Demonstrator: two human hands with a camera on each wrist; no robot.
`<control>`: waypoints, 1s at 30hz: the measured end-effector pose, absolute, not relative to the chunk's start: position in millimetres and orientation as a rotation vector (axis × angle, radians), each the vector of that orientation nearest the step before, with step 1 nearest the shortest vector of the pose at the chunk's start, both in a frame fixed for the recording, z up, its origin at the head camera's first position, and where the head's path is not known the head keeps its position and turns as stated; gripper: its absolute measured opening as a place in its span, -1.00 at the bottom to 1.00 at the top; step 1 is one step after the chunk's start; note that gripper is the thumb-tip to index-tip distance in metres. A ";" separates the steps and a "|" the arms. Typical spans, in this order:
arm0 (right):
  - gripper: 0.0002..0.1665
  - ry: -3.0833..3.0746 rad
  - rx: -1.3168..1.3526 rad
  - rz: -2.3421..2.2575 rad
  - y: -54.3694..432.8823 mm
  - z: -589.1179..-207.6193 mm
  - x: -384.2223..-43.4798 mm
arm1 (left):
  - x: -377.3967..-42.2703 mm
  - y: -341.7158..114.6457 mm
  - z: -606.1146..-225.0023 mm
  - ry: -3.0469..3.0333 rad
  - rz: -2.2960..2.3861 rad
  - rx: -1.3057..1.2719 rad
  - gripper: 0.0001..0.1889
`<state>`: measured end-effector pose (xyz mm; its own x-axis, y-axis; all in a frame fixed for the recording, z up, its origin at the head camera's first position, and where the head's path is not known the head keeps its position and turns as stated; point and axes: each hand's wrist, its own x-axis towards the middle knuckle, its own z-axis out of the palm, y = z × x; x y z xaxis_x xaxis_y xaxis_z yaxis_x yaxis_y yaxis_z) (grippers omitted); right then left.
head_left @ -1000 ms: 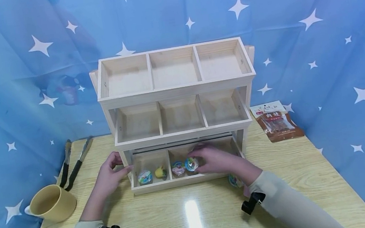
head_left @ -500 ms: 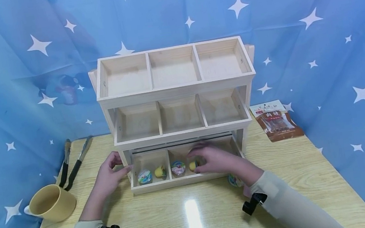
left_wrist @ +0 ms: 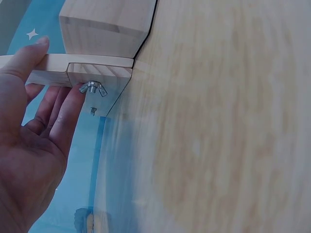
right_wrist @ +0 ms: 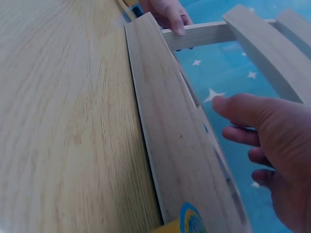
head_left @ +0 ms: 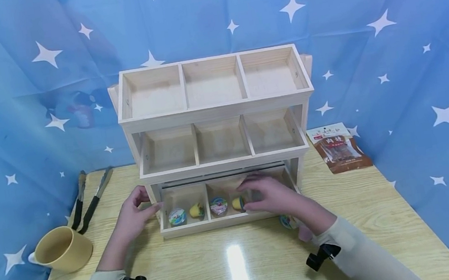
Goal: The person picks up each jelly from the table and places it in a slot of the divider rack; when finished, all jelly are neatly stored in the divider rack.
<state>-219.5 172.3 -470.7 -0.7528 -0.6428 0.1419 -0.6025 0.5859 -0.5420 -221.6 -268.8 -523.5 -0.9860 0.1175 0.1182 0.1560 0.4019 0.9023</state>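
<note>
My left hand (head_left: 133,215) holds the side post of a three-tier wooden shelf (head_left: 228,163). In the left wrist view, its thumb and fingers stand on either side of the post (left_wrist: 99,73), beside a wing nut (left_wrist: 92,87). Small jelly cups lie in the bottom tray: a blue-lidded one (head_left: 177,217) and a yellow one (head_left: 196,211) left of the divider, a pink-lidded one (head_left: 218,206) and another yellow one (head_left: 238,204) right of it. Just right of that last cup is my right hand (head_left: 268,194), fingers parted and holding nothing, over the tray.
Another jelly cup (head_left: 287,221) and a pink item (head_left: 305,233) lie before the shelf, partly under my right forearm. At left stand a yellow mug (head_left: 64,251) and two black-handled utensils (head_left: 90,214). A brown snack packet (head_left: 341,150) lies at right.
The right hand's jelly cup turned from lid facing up to lying on its side. The hand then let go and drew slightly right. My left hand stayed on the shelf.
</note>
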 end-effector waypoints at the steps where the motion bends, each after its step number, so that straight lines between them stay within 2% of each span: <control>1: -0.42 2.749 -1.068 -0.907 174.8 -469.8 -217.3 | -221.6 -268.7 -523.2 -2.601 -1.678 -0.255 -0.59; 14: -0.53 2.873 -1.061 -0.985 223.7 -465.6 -184.2 | -221.3 -268.9 -524.4 -2.602 -1.680 -0.248 -0.58; 30: -0.60 2.951 -0.984 -1.076 266.6 -484.4 -145.4 | -221.7 -269.4 -523.4 -2.591 -1.704 -0.258 -0.57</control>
